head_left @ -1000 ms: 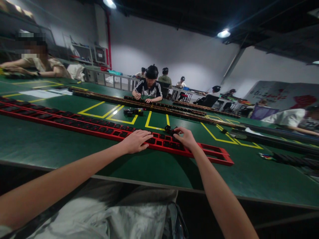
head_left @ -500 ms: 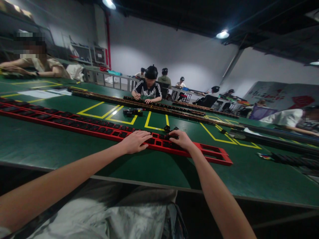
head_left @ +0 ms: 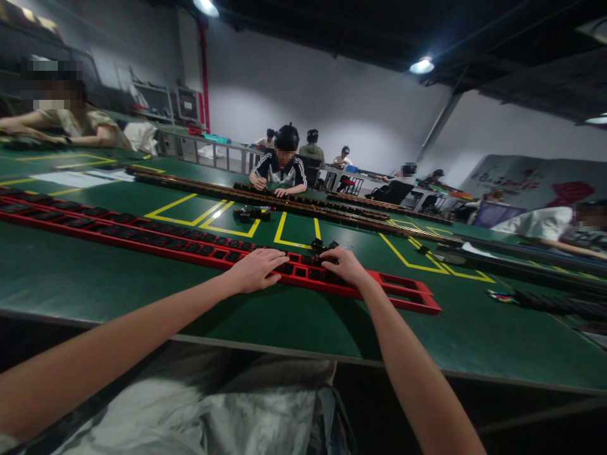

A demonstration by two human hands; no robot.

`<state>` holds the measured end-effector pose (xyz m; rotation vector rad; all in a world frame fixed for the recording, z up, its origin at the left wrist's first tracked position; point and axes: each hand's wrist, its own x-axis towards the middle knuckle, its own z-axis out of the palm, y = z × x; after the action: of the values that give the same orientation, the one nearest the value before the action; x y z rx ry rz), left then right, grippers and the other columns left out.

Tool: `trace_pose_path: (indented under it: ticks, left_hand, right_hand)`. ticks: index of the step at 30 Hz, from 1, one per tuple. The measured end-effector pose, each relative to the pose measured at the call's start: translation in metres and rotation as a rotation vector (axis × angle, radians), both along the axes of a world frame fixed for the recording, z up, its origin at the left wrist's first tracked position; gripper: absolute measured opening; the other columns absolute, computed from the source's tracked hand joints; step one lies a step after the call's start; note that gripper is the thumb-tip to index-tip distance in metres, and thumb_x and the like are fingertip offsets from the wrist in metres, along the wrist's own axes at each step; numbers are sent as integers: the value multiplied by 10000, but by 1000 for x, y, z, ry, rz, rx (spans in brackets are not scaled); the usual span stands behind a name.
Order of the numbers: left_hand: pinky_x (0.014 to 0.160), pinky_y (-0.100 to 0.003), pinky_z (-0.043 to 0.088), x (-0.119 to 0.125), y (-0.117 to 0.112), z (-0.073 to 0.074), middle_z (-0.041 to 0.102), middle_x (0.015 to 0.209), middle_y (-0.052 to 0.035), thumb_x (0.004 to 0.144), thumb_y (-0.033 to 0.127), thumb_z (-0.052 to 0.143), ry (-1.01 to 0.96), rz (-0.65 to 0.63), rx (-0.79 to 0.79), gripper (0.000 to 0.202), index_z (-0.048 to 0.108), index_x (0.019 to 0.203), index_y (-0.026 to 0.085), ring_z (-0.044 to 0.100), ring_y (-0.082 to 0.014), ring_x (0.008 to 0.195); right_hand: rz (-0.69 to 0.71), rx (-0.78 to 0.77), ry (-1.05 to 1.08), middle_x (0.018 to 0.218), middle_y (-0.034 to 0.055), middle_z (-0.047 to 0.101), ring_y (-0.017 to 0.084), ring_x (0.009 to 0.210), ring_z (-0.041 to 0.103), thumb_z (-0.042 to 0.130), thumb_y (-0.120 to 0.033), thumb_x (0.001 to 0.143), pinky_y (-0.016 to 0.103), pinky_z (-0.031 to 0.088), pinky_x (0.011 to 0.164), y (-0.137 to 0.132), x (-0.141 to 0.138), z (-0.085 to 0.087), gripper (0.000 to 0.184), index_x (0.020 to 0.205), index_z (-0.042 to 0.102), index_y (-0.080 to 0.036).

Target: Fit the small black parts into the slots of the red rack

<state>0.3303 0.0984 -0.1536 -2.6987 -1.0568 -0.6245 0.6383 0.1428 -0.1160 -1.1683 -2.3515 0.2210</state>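
Note:
A long red frame [head_left: 411,304] runs slantwise along the table in front of me, with two rows of small black parts [head_left: 173,244] in its slots. My left hand [head_left: 258,268] lies on the frame, fingers stretched over it and thumb apart. Close to the frame's right part, my right hand [head_left: 342,264] has its fingers bent in over the slots, at small black parts. What exactly is between those fingertips is too small to make out. A little pile of black parts [head_left: 318,244] sits just behind the frame by this hand.
Yellow-taped outlines mark the green table [head_left: 284,322]. A black object [head_left: 251,213] lies beyond the frame, and long dark strips [head_left: 199,189] cross behind it. Black rails [head_left: 493,265] and a bundle of black cables [head_left: 545,302] are at right. Co-workers [head_left: 279,167] sit around.
The view has shifted very slightly. Both hands stay at the same places on the red frame, and no part has visibly moved.

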Motion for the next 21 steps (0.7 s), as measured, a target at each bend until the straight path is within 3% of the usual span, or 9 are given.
trace_pose_path:
  ticks: [3, 8, 11, 18, 21]
  left_hand:
    - [1095, -438, 390, 0, 0, 1, 529, 1429, -118, 930, 355, 501, -1, -2, 0, 481, 503, 1381, 186, 490, -256, 1309]
    - [1097, -436, 388, 1, -1, 1, 533, 1425, -114, 927, 352, 506, -5, 2, 5, 479, 506, 1378, 189, 490, -256, 1310]
    - [1095, -439, 391, 1, -1, 1, 538, 1420, -114, 923, 347, 513, -14, 2, 5, 480, 507, 1377, 190, 492, -256, 1308]
    - [1106, -446, 383, -1, -1, 0, 517, 1444, -115, 931, 356, 497, 10, 9, -7, 471, 516, 1369, 180, 478, -266, 1321]
    - [1103, -448, 386, -1, 0, -1, 521, 1441, -113, 933, 357, 496, 5, 9, -2, 462, 525, 1361, 185, 482, -266, 1318]
  right_hand:
    - [4, -1, 7, 1030, 55, 738, 217, 954, 660, 671, -234, 824, 371, 500, 920, 1, 1, -1, 194, 997, 759, -227]
    - [133, 20, -19, 1048, 73, 732, 226, 1006, 653, 647, -241, 837, 392, 474, 972, 4, 1, 0, 144, 901, 773, -210]
    - [123, 40, -3, 1063, 75, 725, 220, 1003, 652, 626, -254, 851, 380, 481, 961, 6, 2, 0, 159, 889, 774, -212]
    - [-242, 133, -53, 921, 71, 727, 206, 858, 652, 554, -129, 837, 323, 497, 844, 22, 21, -4, 213, 858, 757, -187]
    - [-297, 97, -69, 953, 88, 723, 206, 854, 650, 552, -119, 842, 313, 494, 832, 25, 29, -6, 215, 890, 756, -170]
